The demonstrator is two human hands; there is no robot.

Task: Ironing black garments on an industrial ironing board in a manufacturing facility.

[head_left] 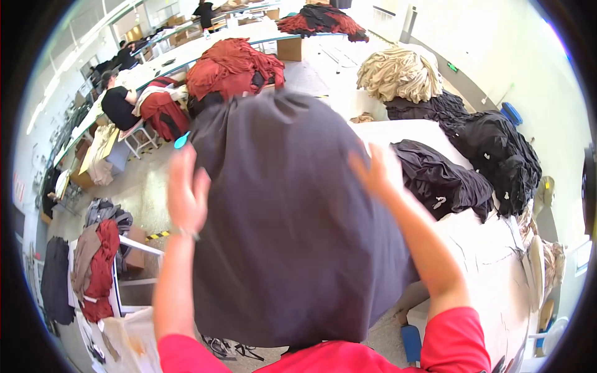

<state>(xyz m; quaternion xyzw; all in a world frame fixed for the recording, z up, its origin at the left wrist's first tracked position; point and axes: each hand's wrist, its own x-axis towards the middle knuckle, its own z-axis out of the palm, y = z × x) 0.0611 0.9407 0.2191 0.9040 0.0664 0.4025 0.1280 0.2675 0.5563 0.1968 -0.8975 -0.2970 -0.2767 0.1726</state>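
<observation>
A large dark grey piece of cloth (292, 211) fills the middle of the view in front of me, gathered along its top and hanging down to my waist. What holds it up, if anything, is hidden. Along its left edge my left hand (188, 194) is raised, fingers stretched up and thumb apart. A small turquoise rounded thing (181, 140) shows at those fingertips; whether it touches them is unclear. My right hand (382, 171), smeared by motion, is at the cloth's upper right edge with its fingers spread. Neither hand visibly grips the cloth.
On the right, a pale table (479, 248) bears black garments (441, 174). Behind are a cream cloth pile (401, 71) and a rust-red pile (233, 65). A seated person (118, 102) works at far left. Garments hang over a white frame (99, 261) at lower left.
</observation>
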